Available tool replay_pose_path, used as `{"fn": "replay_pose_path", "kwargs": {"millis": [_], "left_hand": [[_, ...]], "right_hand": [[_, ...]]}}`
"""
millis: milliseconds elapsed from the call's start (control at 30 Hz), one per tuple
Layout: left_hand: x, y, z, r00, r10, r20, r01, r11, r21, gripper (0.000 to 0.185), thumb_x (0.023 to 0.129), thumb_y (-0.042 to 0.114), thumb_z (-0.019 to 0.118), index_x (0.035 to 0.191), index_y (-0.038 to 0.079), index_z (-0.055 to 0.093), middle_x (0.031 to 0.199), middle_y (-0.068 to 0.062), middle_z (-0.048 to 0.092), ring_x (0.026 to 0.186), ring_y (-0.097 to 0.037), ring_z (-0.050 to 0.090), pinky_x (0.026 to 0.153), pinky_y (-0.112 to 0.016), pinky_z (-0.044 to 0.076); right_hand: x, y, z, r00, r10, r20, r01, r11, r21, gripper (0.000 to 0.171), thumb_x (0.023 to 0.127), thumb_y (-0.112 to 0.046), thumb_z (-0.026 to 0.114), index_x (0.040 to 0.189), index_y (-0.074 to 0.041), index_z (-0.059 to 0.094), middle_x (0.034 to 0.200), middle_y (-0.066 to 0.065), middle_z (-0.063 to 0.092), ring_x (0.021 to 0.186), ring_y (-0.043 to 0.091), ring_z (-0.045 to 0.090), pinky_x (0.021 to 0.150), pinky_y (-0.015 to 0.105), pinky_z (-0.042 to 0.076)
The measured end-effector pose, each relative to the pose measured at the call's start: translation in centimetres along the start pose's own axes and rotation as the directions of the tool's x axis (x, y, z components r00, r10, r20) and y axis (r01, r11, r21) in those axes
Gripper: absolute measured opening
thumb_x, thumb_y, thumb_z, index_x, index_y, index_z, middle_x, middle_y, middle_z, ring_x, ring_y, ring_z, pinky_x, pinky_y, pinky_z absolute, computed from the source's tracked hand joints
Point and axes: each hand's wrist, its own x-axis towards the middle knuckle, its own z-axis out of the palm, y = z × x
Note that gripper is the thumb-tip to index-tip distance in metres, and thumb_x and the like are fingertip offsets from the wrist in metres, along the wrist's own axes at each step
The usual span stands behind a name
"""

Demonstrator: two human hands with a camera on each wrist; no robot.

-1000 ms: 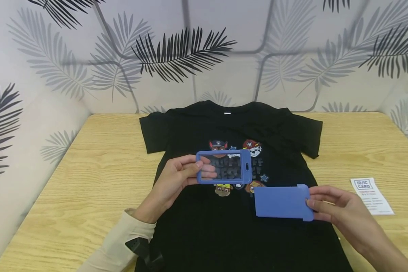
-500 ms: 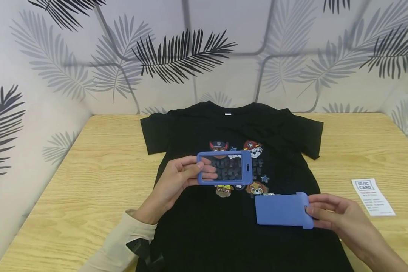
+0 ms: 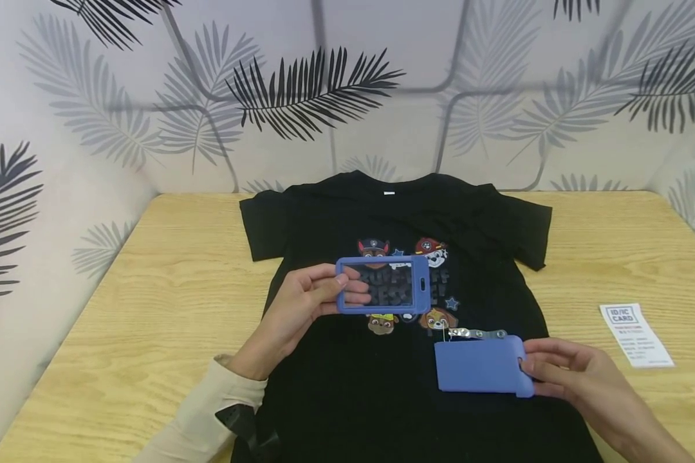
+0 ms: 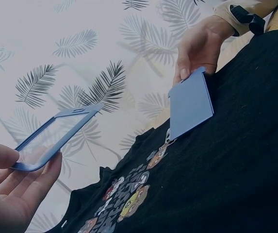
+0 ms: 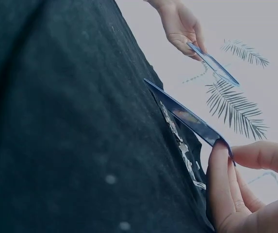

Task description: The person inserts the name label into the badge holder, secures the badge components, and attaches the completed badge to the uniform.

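Left hand point(image 3: 304, 297) is pinching the frame point(image 3: 382, 311) at its left edge, right hand point(image 3: 576, 372) is pinching the panel point(image 3: 479, 366) at its right edge, both sitting over the shirt point(image 3: 347, 399), gap between them, strap point(image 3: 476, 334) showing past panel's top edge.

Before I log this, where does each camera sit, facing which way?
Head: on the head, facing forward-down over the black shirt; left hand and right hand show.
Left wrist: worn there, looking past the blue frame; both hands show.
Right wrist: worn there, facing the blue panel; both hands show.
Wrist views share blue frame, blue panel, black shirt.
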Motion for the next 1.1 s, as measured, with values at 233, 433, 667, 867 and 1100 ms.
{"fn": "replay_pose_path", "kwargs": {"millis": [233,433,667,867,1100], "left_hand": [[0.0,0.0,0.0,1.0,0.002,0.0,-0.002,1.0,-0.003,0.027,0.098,0.006,0.053,0.116,-0.014,0.057,0.104,-0.018,0.07,0.095,-0.023,0.07,0.088,-0.039,0.054],[0.1,-0.1,0.0,1.0,-0.003,0.0,0.003,1.0,0.001,0.027,0.099,0.006,0.053,0.116,-0.014,0.057,0.105,-0.018,0.07,0.095,-0.023,0.07,0.088,-0.039,0.054],[0.1,-0.1,-0.1,1.0,-0.007,0.004,0.007,1.0,0.014,0.032,0.099,0.006,0.053,0.119,-0.018,0.053,0.105,-0.019,0.07,0.096,-0.024,0.07,0.088,-0.038,0.053],[0.1,-0.1,0.0,1.0,-0.01,0.001,0.01,1.0,0.013,0.032,0.099,0.005,0.052,0.12,-0.019,0.052,0.105,-0.019,0.07,0.095,-0.023,0.07,0.088,-0.038,0.053],[0.0,-0.1,0.0,1.0,-0.004,0.002,0.004,1.0,0.003,0.033,0.098,0.005,0.053,0.12,-0.02,0.052,0.104,-0.018,0.07,0.094,-0.023,0.07,0.088,-0.039,0.053]], "right_hand": [[0.0,0.3,-0.2,1.0,0.007,0.005,-0.006,1.0,-0.024,0.036,0.096,-0.018,0.061,0.124,0.003,0.056,0.1,-0.001,0.069,0.087,0.016,0.065,0.079,0.032,0.057],[-0.1,0.5,-0.5,1.0,0.009,0.013,-0.009,1.0,-0.018,0.031,0.096,-0.016,0.06,0.122,0.001,0.058,0.1,-0.002,0.069,0.088,0.016,0.065,0.079,0.032,0.057],[-0.1,0.9,-0.7,0.999,0.047,0.022,-0.046,0.998,-0.031,0.04,0.096,-0.018,0.061,0.127,0.006,0.052,0.103,-0.001,0.067,0.089,0.016,0.064,0.08,0.032,0.057],[0.0,1.1,-1.0,0.999,0.035,0.04,-0.033,0.999,-0.038,0.039,0.096,-0.016,0.06,0.126,0.008,0.052,0.103,-0.001,0.067,0.089,0.016,0.065,0.08,0.032,0.057],[0.1,0.9,-1.0,0.998,0.06,0.033,-0.059,0.997,-0.057,0.05,0.095,-0.019,0.063,0.131,0.012,0.047,0.109,0.005,0.067,0.091,0.019,0.065,0.082,0.035,0.057]]}}
